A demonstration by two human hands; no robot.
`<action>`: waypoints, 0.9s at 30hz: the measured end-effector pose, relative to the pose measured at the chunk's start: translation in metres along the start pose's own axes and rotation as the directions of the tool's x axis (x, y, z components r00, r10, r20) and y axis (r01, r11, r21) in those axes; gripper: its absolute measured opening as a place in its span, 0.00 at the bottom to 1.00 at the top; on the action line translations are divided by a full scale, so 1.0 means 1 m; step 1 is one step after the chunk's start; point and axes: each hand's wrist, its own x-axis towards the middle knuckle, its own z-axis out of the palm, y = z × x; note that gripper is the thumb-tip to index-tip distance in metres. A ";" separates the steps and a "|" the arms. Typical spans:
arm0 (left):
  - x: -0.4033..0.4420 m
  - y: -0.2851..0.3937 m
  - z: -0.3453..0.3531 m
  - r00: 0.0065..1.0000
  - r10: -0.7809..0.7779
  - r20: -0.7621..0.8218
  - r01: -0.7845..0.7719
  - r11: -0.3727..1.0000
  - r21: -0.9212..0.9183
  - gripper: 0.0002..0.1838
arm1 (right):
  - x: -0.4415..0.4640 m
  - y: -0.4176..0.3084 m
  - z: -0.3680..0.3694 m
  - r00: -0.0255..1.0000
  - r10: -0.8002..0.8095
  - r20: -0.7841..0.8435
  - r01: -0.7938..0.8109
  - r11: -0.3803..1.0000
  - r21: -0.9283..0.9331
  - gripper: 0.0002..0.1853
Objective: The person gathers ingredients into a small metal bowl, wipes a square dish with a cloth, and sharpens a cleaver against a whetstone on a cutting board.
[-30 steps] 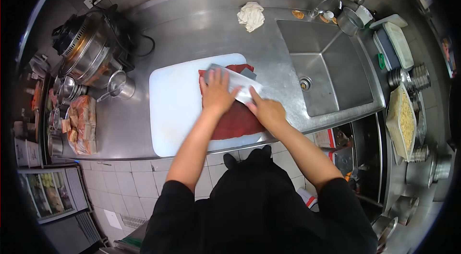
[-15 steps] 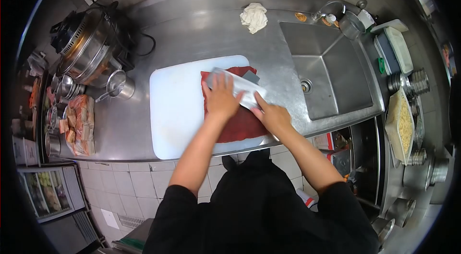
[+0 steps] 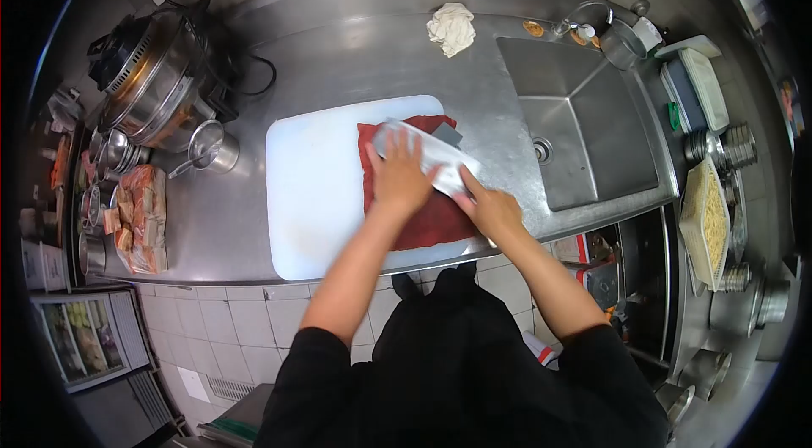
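A broad-bladed cleaver (image 3: 448, 162) lies slantwise across a grey whetstone (image 3: 446, 136), its blade smeared by motion. The stone rests on a dark red cloth (image 3: 431, 219), and most of it is hidden beneath the blade. Under the cloth is a white cutting board (image 3: 311, 186). My left hand (image 3: 401, 177) presses flat on the blade's upper face with its fingers stretched out. At the lower right end of the cleaver, my right hand (image 3: 493, 213) is closed around the handle, which it mostly hides.
To the right is a steel sink (image 3: 592, 131) with a faucet and a pot (image 3: 622, 45). A crumpled white cloth (image 3: 452, 29) lies behind the board. A metal pitcher (image 3: 213, 148), an appliance (image 3: 152, 93) and bagged food (image 3: 142, 219) stand left. A basket (image 3: 704, 224) sits far right.
Both hands and the cleaver have shifted very slightly right over the stone, the left hand a little more than the cloth. The whole view has also moved a little.
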 end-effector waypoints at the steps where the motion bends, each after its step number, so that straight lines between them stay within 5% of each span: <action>1: 0.016 -0.021 0.008 0.998 -0.035 -0.046 0.034 0.999 -0.039 0.40 | 0.027 -0.010 0.002 0.996 -0.065 -0.058 0.065 0.998 -0.003 0.33; 5: 0.029 -0.038 0.005 0.998 -0.066 -0.008 0.065 0.997 -0.045 0.40 | 0.056 -0.016 0.012 0.986 -0.118 -0.119 0.120 0.993 0.007 0.33; 8: -0.007 0.012 0.013 0.998 0.008 -0.066 -0.006 0.999 0.033 0.41 | -0.011 0.012 0.004 0.999 -0.004 -0.040 0.006 0.999 0.040 0.34; 13: -0.058 0.065 0.003 0.994 0.113 -0.013 -0.114 0.985 -0.129 0.42 | -0.087 0.040 -0.003 0.998 0.026 -0.053 -0.021 0.995 0.100 0.36; 14: -0.045 0.053 0.003 0.995 0.102 -0.013 -0.103 0.991 -0.084 0.41 | -0.069 0.037 -0.004 0.998 0.060 0.032 -0.061 0.997 0.038 0.36; 17: 0.017 -0.006 -0.005 0.999 -0.022 0.025 0.022 1.000 0.001 0.40 | 0.020 0.003 0.000 0.997 -0.051 -0.054 0.052 0.999 0.013 0.32; 21: 0.046 -0.052 0.006 0.998 -0.061 0.031 0.064 0.994 -0.088 0.39 | 0.064 -0.021 -0.002 0.988 -0.118 -0.098 0.120 0.993 0.018 0.29; 25: -0.013 0.022 0.010 0.999 0.031 -0.025 -0.029 0.998 0.061 0.40 | -0.019 0.026 0.006 0.995 -0.052 -0.083 0.053 0.999 0.011 0.33; 27: -0.047 0.060 0.006 0.993 0.110 0.036 -0.108 0.992 -0.061 0.42 | -0.079 0.052 0.008 0.994 -0.021 -0.103 0.025 0.999 0.042 0.34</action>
